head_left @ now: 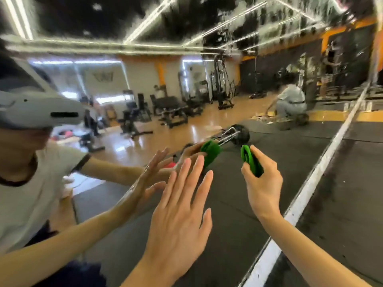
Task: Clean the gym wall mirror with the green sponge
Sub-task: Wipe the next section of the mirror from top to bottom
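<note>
Both hands are raised toward the mirror (228, 90). On the left, the left hand (180, 208) is spread flat, fingers straight and slightly fanned, holding nothing; its fingertips point up toward the glass, and whether they touch it I cannot tell. Its reflection (149, 175) meets it from the left, palm facing. To the right, the right hand (261, 183) is lifted on a bent wrist, forearm rising from the lower right corner. Its fingers and thumb curl round the sponge (250, 161), a green folded piece squeezed between thumb and fingers, its top edge sticking up above the knuckles. The sponge sits close to the glass, and its green reflection (210, 151) shows just to its left.

The mirror fills most of the view, its upper part streaked and blurred. At far left it reflects the person in a light shirt wearing a grey headset (41, 112). Further right it shows a gym: shiny wooden floor (165, 141), dark weight machines (176, 108), black matting (269, 193) with a barbell (234, 134) lying on it, and another person (290, 102) crouching in the background. A pale strip (310, 177) runs diagonally down the right side.
</note>
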{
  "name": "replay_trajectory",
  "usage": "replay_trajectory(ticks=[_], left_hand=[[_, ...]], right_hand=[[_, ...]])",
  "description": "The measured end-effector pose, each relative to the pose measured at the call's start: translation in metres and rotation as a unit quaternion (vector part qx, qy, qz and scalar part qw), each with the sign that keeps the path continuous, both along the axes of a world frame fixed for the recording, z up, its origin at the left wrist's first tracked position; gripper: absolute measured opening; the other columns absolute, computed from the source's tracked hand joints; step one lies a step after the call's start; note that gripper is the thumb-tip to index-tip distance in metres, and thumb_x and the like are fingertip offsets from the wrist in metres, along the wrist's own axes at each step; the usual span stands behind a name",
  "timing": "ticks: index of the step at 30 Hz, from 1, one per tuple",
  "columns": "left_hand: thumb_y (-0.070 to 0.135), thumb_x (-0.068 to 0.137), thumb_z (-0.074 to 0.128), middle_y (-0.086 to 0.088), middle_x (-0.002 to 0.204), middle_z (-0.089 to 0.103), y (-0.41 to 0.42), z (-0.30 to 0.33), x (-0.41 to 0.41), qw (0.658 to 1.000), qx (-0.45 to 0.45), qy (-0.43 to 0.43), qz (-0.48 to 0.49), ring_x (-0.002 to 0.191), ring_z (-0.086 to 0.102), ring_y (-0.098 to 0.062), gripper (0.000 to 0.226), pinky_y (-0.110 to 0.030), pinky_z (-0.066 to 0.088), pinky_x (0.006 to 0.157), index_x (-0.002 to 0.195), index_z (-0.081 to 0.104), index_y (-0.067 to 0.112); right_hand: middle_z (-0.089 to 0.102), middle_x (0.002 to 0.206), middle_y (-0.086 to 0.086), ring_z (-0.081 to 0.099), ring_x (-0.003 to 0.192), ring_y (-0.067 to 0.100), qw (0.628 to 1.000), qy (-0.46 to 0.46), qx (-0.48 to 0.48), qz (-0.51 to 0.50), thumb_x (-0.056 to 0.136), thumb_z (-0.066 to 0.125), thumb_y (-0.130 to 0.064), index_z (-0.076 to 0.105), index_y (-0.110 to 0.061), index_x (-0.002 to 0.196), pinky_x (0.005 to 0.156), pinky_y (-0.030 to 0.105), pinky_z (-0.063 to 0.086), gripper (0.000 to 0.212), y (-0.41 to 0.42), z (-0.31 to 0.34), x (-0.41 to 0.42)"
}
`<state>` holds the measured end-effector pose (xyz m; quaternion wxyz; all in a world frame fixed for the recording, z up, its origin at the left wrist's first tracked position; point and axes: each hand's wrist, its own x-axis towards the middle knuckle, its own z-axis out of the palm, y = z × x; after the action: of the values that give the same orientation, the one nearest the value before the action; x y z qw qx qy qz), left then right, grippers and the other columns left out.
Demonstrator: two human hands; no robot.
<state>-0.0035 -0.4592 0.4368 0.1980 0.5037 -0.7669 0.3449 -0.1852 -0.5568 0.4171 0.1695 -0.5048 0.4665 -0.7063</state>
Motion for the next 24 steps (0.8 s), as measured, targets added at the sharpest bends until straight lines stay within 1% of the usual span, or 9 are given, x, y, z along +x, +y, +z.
replay_trajectory(ticks=[2,4,8,10,12,16,19,21,24], left_hand=[[0.038,0.093,0.043,-0.009,0.168,0.021,-0.001,0.038,-0.006,1.000,0.000,-0.002,-0.007,0.156,0.012,-0.025,0.067,-0.041,0.010,0.124,0.154,0.041,0.013],[0.038,0.091,0.043,-0.009,0.167,0.023,-0.003,0.080,-0.010,1.000,0.001,-0.003,-0.014,0.155,0.016,-0.026,0.066,-0.042,0.016,0.122,0.153,0.044,0.013],[0.039,0.091,0.042,-0.008,0.167,0.024,-0.006,0.171,-0.016,1.000,0.004,-0.005,-0.026,0.154,0.018,-0.026,0.066,-0.042,0.016,0.121,0.153,0.044,0.014],[0.039,0.092,0.041,-0.007,0.168,0.022,-0.006,0.217,-0.017,1.000,0.002,-0.005,-0.028,0.155,0.017,-0.025,0.067,-0.041,0.015,0.121,0.153,0.043,0.014],[0.039,0.093,0.039,-0.007,0.168,0.021,-0.006,0.265,-0.017,0.999,-0.004,-0.006,-0.032,0.155,0.015,-0.025,0.067,-0.041,0.013,0.121,0.154,0.042,0.014],[0.040,0.093,0.038,-0.008,0.168,0.020,-0.006,0.350,-0.018,0.999,-0.018,-0.004,-0.041,0.155,0.017,-0.025,0.067,-0.041,0.015,0.120,0.154,0.041,0.015],[0.040,0.094,0.036,-0.008,0.168,0.020,-0.006,0.406,-0.017,0.998,-0.031,0.004,-0.050,0.155,0.018,-0.027,0.067,-0.041,0.014,0.121,0.156,0.039,0.014],[0.040,0.094,0.035,-0.008,0.168,0.019,-0.007,0.440,-0.017,0.997,-0.044,0.010,-0.055,0.155,0.019,-0.028,0.069,-0.042,0.015,0.120,0.157,0.034,0.013],[0.040,0.094,0.036,-0.009,0.167,0.023,-0.008,0.483,-0.020,0.995,-0.077,0.007,-0.060,0.154,0.019,-0.028,0.067,-0.044,0.018,0.118,0.156,0.035,0.013]], right_hand=[[0.054,0.117,-0.016,0.057,0.119,0.015,1.000,0.002,0.009,-0.008,0.093,0.068,-0.005,0.059,-0.024,0.139,0.105,0.044,0.048,0.051,0.009,0.036,-0.009],[0.054,0.123,-0.010,0.057,0.120,0.016,1.000,0.016,0.016,-0.013,0.093,0.068,-0.005,0.058,-0.024,0.139,0.107,0.044,0.048,0.051,0.016,0.076,-0.017],[0.054,0.127,-0.004,0.056,0.119,0.014,0.999,0.037,0.022,-0.016,0.092,0.068,-0.002,0.057,-0.024,0.139,0.106,0.025,0.043,0.053,0.030,0.162,-0.031],[0.054,0.128,-0.004,0.055,0.117,0.010,0.998,0.049,0.025,-0.021,0.092,0.068,-0.002,0.057,-0.024,0.139,0.098,0.005,0.037,0.053,0.035,0.208,-0.036],[0.054,0.127,-0.004,0.054,0.114,0.009,0.998,0.055,0.018,-0.028,0.092,0.068,-0.002,0.058,-0.025,0.137,0.090,-0.004,0.033,0.052,0.040,0.254,-0.040],[0.052,0.117,-0.019,0.052,0.113,0.006,0.997,0.073,-0.007,-0.033,0.092,0.068,-0.001,0.054,-0.036,0.131,0.091,0.000,0.032,0.054,0.053,0.341,-0.049],[0.047,0.112,-0.031,0.051,0.116,0.009,0.994,0.094,-0.028,-0.057,0.089,0.070,0.003,0.059,-0.025,0.134,0.088,-0.006,0.030,0.054,0.061,0.397,-0.056],[0.054,0.115,-0.023,0.048,0.118,0.005,0.991,0.106,-0.041,-0.069,0.088,0.071,0.004,0.061,-0.018,0.136,0.091,-0.004,0.031,0.053,0.065,0.429,-0.062],[0.058,0.123,-0.011,0.044,0.121,-0.001,0.988,0.119,-0.069,-0.072,0.088,0.072,0.003,0.060,-0.018,0.136,0.102,0.015,0.036,0.054,0.069,0.467,-0.069]])
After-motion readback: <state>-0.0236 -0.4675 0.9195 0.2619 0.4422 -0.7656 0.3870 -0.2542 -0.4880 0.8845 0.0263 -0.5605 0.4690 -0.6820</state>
